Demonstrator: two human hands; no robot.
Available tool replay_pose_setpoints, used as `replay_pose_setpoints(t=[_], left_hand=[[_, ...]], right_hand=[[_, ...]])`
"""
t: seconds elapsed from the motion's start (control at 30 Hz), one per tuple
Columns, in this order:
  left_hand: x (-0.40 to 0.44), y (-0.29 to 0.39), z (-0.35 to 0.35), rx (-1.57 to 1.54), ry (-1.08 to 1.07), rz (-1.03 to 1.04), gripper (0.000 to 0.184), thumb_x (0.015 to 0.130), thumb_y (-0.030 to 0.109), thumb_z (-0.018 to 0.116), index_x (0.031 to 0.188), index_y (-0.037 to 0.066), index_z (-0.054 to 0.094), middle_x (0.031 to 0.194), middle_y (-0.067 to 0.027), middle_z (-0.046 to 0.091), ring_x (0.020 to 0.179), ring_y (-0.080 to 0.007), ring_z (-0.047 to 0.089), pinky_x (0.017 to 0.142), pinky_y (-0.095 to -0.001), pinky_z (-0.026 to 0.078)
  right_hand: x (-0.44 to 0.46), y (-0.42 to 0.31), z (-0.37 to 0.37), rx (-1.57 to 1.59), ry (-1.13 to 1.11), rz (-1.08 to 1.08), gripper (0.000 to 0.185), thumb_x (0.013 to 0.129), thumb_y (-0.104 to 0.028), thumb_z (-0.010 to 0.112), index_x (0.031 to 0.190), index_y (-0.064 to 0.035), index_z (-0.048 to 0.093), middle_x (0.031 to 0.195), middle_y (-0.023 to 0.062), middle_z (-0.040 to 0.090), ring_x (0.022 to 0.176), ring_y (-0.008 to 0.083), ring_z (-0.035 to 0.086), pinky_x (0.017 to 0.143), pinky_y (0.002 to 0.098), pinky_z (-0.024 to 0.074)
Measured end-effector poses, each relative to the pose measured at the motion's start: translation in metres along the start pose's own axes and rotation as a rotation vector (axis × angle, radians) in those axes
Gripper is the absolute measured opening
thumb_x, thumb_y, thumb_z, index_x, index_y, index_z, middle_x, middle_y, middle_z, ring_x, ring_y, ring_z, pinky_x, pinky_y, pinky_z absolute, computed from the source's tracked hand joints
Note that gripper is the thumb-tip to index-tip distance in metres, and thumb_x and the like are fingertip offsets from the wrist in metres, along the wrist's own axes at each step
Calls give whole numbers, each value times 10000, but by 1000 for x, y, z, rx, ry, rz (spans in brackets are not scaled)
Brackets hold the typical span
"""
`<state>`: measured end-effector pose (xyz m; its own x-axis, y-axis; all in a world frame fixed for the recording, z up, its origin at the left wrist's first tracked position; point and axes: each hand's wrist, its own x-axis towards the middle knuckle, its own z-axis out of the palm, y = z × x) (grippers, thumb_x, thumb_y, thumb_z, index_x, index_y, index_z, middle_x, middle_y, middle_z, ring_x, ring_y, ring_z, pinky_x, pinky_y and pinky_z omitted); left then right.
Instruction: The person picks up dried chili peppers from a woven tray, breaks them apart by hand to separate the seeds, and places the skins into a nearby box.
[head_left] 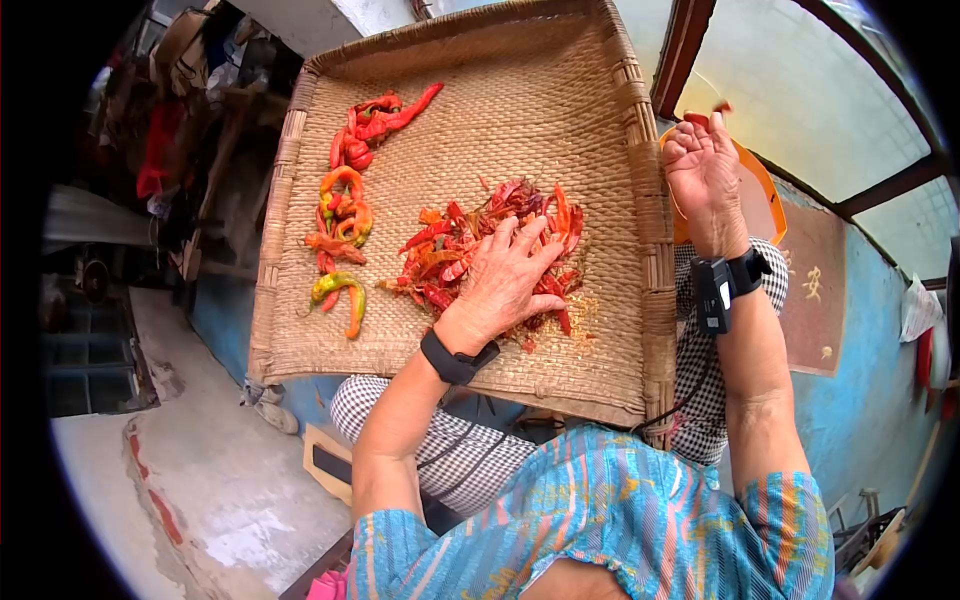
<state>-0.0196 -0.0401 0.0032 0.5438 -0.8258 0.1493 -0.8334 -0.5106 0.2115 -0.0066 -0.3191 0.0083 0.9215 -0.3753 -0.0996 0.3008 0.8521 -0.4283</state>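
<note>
On the woven tray [500, 110] before me, a heap of dried chillies [515, 200] lies near the middle, toward my side. My left hand [503, 275] rests on it with the fingers spread wide; whether anything is caught beneath the palm, I cannot tell. My right hand [705, 170] is up past the tray's right edge, fingers curled, with a small red piece [722, 107] at the tips; I cannot tell whether I am pinching it or it is coming loose.

Below that hand sits an orange-rimmed container [768, 180], partly hidden by my wrist. A piece let go carelessly up here could miss it and land on the floor. Loose seeds [590, 325] lie beside the heap, and a rough sweep of my left hand might scatter them or crack the brittle skins. Pushing too far left could mix the heap with the plumper peppers [340, 245] along that side. The tray sits close over my checked trousers [470, 460], so a shifting knee might tip it. A black cable [695, 395] hangs near the tray's right corner and could snag if I reach farther.
</note>
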Motion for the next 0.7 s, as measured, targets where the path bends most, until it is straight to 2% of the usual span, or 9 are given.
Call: replay_pose_setpoints(t=[0.13,0.23,0.27,0.33,0.43,0.5,0.6,0.63,0.7], left_hand=[[-3,-19,-6,-13,32,-30,436,706,207,763,1085,83,584,1279,-156,493,1154,-355,481,966,-415,432],[-7,-43,-19,-16,82,-146,183,768,88,686,903,19,583,1032,-125,615,951,-282,596,809,-363,501],[-9,-50,-24,-17,81,-146,183,768,88,686,903,19,583,1032,-125,615,951,-282,596,809,-363,501],[-12,-58,-32,-308,119,-397,102,799,30,637,885,-2,592,896,-104,642,817,-238,632,715,-336,508],[-18,-65,-27,-528,323,-436,99,802,8,623,898,-7,603,798,-95,638,720,-193,640,651,-318,495],[-19,-69,-27,-576,300,-485,101,838,16,616,938,2,614,824,-60,647,742,-130,641,654,-269,508],[-14,-60,-27,-1106,416,-497,81,907,54,583,976,16,601,863,-9,638,751,-82,639,680,-203,530],[-13,-56,-28,-1107,420,-500,81,907,54,583,976,16,601,863,-9,638,751,-82,639,680,-203,530],[-10,-52,-30,-1275,379,-472,82,902,62,596,974,22,598,855,-10,631,747,-77,633,668,-199,524]], right_hand=[[-3,-1,8,-21,68,-51,297,932,-302,583,1050,-40,510,744,-11,482,659,87,436,568,217,409],[-3,0,7,-92,13,-48,311,933,-309,580,1060,-31,521,735,-17,480,654,81,437,566,219,409],[-2,0,6,-106,-59,-24,317,932,-310,581,1067,-28,526,729,-23,482,650,76,439,565,221,410],[-9,4,19,-195,-105,41,313,931,-307,582,1067,-29,541,728,-27,494,642,70,447,560,216,414],[-24,24,35,-434,-178,152,280,926,-292,590,1034,-34,592,728,-34,527,612,55,472,525,193,421],[-34,42,41,-883,-479,253,265,923,-280,595,1019,-34,620,755,-12,560,620,58,507,503,188,433],[-53,64,57,-1114,-609,387,274,901,-244,617,1060,-21,616,777,21,596,652,86,554,519,205,468],[-56,71,63,-1198,-615,369,292,868,-205,647,1064,7,603,738,49,607,635,128,570,528,260,474],[-55,86,57,-1441,-845,-72,299,836,-175,669,1044,28,597,694,100,606,614,188,585,553,327,470]])
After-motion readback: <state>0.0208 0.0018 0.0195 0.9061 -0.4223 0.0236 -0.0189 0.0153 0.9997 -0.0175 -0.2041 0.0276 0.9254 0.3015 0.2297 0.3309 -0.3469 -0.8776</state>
